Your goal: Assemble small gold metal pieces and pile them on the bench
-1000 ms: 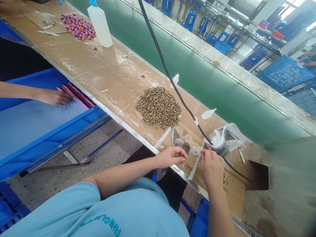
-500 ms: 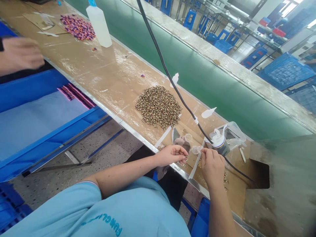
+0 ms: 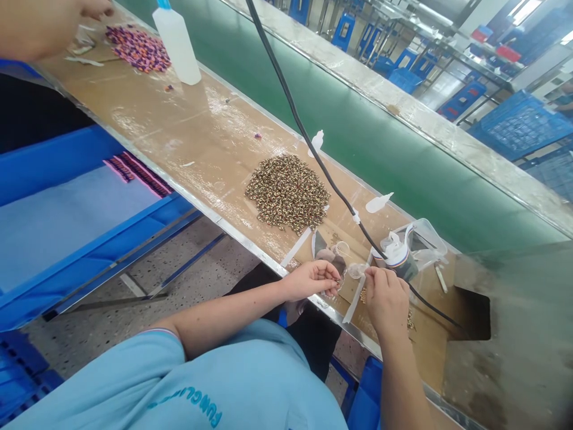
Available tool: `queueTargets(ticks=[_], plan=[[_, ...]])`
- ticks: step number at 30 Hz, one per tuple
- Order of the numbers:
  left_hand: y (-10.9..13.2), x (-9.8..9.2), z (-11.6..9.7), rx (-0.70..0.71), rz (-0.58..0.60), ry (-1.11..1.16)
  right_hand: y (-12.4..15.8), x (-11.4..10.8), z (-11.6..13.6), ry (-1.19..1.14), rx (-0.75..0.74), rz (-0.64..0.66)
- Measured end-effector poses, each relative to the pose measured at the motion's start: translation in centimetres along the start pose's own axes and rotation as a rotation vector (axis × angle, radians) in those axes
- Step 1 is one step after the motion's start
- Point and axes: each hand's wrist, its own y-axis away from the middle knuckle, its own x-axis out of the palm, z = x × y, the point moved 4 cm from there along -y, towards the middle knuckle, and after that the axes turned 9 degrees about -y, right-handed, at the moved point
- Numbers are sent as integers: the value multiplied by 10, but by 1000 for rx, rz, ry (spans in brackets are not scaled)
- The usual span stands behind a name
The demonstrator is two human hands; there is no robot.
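Observation:
My left hand [image 3: 311,279] rests at the near edge of the wooden bench [image 3: 192,137], its fingers curled in a pinch on a tiny part I cannot make out. My right hand [image 3: 385,298] is closed just to the right, fingertips pinched beside a small clear dish [image 3: 356,272]. A large heap of small gold-coloured rings [image 3: 287,192] lies on the bench beyond my hands. A few loose rings [image 3: 407,322] lie by my right wrist. A small taped bottle [image 3: 398,258] stands right behind my right hand.
A black cable [image 3: 308,143] crosses the bench from above. A white squeeze bottle [image 3: 176,42] and a pile of purple-orange parts [image 3: 138,49] sit far left. A co-worker's hand [image 3: 49,21] reaches in at top left. Blue trays [image 3: 67,203] lie left, a green conveyor belt [image 3: 358,137] behind.
My hands have barely moved. The co-worker's hand left the blue tray and rose to the top left corner, over the bench near the purple parts.

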Motion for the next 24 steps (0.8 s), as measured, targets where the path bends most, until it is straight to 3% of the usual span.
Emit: queueTargets(ticks=[4, 9, 14, 24], plan=[[-1, -1, 0, -16, 3, 50, 8, -1, 0, -200, 135, -41], [0, -2, -2, -47, 14, 120, 18, 0, 21, -505, 301, -39], [0, -2, -3, -61, 29, 122, 18, 5, 39, -637, 313, -3], [-2, -4, 2, -60, 34, 111, 20, 14, 41, -646, 285, -11]])
